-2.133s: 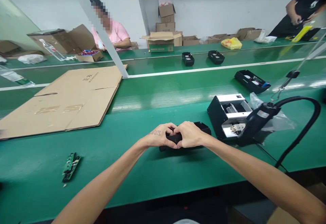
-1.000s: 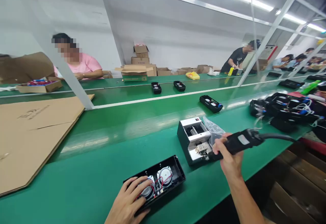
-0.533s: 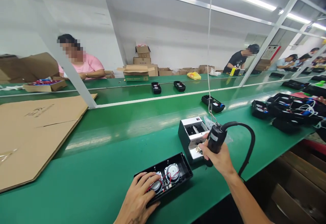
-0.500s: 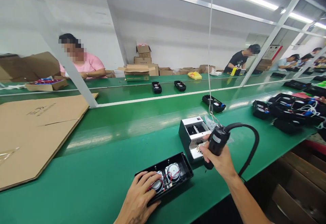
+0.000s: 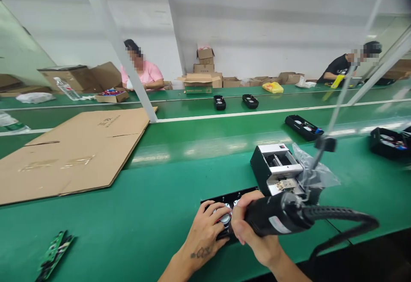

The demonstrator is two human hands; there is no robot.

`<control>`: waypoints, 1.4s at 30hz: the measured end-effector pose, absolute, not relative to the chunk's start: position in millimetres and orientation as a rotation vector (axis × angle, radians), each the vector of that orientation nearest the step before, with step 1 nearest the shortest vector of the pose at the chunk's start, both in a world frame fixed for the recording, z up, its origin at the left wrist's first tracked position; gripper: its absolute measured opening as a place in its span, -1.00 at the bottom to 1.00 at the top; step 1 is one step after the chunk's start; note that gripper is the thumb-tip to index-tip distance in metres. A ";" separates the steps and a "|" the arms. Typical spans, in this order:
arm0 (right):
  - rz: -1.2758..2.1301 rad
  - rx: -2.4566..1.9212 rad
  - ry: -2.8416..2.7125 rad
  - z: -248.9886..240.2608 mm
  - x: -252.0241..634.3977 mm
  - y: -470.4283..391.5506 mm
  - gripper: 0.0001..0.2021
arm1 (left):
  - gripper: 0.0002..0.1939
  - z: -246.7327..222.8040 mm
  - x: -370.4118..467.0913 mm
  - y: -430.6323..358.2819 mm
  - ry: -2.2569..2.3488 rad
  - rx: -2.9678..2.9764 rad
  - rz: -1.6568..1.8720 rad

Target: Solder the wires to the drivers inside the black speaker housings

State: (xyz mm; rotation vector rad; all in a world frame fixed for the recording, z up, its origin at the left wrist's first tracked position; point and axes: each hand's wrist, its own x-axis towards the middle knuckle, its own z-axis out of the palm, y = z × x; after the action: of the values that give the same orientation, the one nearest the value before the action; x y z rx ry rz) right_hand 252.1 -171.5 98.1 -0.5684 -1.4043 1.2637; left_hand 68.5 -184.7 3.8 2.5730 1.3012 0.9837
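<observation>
My left hand (image 5: 204,233) grips a black speaker housing (image 5: 228,197) on the green bench, thumb along its near side and fingers reaching over a round speaker inside. In my right hand (image 5: 243,222) is a black electric screwdriver (image 5: 272,217), tilted so that its front end points into the housing. Its tip is hidden behind my fingers. A thick black cable (image 5: 346,214) runs from the tool's rear. Just behind my right hand stands a black and silver screw feeder (image 5: 285,170), beside a clear plastic bag (image 5: 317,173).
A flat cardboard sheet (image 5: 80,149) covers the bench at left. Green circuit boards (image 5: 54,252) lie at lower left. More speaker housings (image 5: 303,128) rest beyond and at right. Two people, one in a pink top (image 5: 149,74), work across the line.
My right hand has brought the screwdriver left from the screw feeder to the speaker housing and tilted it. My left hand stays on the housing. The view has turned left.
</observation>
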 end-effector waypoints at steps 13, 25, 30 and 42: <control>1.175 -0.691 -1.486 83.8 233.2 -162.5 -0.83 | -0.65 -4.5 70.4 -185.9 1.339 2.584 0.906; 0.760 -0.628 -1.793 114.5 231.1 -165.8 -0.78 | -0.69 6.8 73.1 -182.6 1.334 2.645 0.966; 1.096 -0.652 -1.575 105.9 230.9 -164.8 -0.79 | -0.59 21.2 70.3 -180.0 1.363 2.480 0.799; 0.940 -1.003 -0.988 113.6 352.3 -147.7 -0.66 | -0.82 67.7 47.5 -138.4 1.424 2.155 0.507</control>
State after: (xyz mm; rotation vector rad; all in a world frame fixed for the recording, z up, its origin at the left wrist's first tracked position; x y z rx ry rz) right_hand 352.3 -147.7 113.6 -1.0031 -0.9882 0.9403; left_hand 47.5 -138.4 67.7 2.1553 1.4238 0.5074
